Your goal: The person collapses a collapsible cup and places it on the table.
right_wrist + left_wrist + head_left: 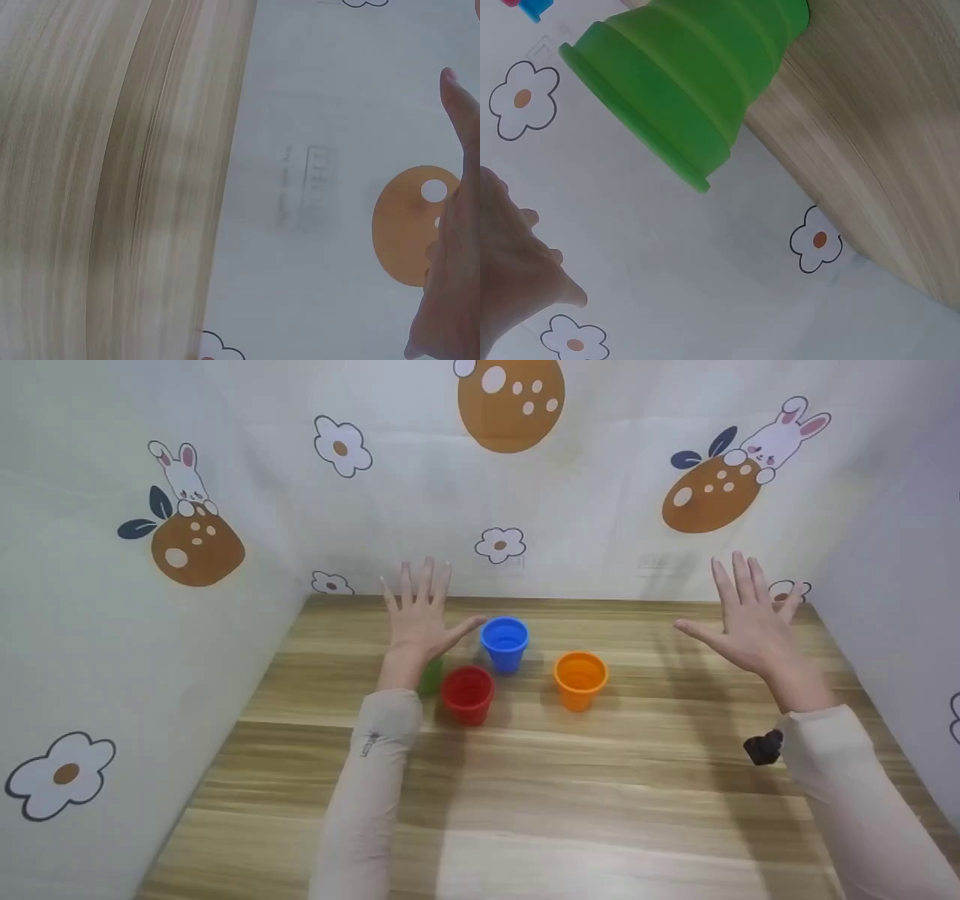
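Observation:
Both hands are raised with fingers spread and hold nothing. My left hand (420,626) is up over the table's left part, its wrist overlapping a green cup (431,676) in the head view. That ribbed green cup (697,75) looms large in the left wrist view. Just right of the left forearm stands a red cup (469,695). A blue cup (505,643) is behind it, close to the left thumb in the head view. An orange cup (580,680) stands apart to the right. Over the table's right side is my right hand (754,630), with no cup beneath it.
The wood-grain table (600,810) is bounded at the back and both sides by white hangings (405,510) printed with flowers, rabbits and brown fruit. A small black device (763,748) sits at the right sleeve cuff. Arm shadows fall across the table.

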### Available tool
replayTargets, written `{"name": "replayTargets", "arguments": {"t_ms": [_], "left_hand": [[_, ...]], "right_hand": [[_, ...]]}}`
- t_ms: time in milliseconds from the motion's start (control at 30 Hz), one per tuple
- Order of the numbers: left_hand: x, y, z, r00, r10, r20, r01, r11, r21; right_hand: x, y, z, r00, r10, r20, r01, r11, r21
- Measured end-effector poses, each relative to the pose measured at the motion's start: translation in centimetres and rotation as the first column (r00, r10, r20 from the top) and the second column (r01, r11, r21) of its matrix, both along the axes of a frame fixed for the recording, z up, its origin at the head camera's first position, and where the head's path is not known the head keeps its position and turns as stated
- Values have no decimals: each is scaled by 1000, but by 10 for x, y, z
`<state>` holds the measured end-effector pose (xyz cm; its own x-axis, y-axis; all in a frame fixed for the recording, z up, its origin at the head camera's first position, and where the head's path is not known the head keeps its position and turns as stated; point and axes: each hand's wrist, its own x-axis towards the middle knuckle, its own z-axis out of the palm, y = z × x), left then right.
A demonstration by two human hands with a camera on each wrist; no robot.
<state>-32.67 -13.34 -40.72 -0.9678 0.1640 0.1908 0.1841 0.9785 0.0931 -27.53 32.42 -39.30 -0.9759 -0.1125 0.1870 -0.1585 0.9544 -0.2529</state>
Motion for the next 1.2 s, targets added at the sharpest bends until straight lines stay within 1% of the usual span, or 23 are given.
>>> {"name": "replayTargets", "arguments": {"t_ms": [100,233,467,633,800,900,1033,1200], "left_hand": [[-1,2,0,1000,-6,0,6,1000,4],[-1,4,0,1000,-8,-3,8,1000,-15],[0,8,1,999,-34,0,34,999,15],[3,10,3,999,-37,2,37,999,4],[6,11,2,998,-56,8,56,998,32],[9,12,1,998,-65,11,64,997,34],[14,13,1,997,-74,18,73,997,33],[18,13,2,994,-105,16,104,993,64]], "right_hand": [[-1,-1,-1,1000,6,-3,-6,1000,-2],[-1,-2,-2,1000,17,-7,-17,1000,-9],[-2,-6,-5,1000,28,-12,-28,999,-33],[-1,-9,-7,999,40,-14,-41,998,-39],[-2,-13,-10,998,55,-17,-56,997,-45],[-1,-15,-13,998,62,-22,-63,997,-53],[1,-19,-16,997,77,-29,-79,994,-75],[2,-22,-19,994,102,-45,-107,987,-123]]}}
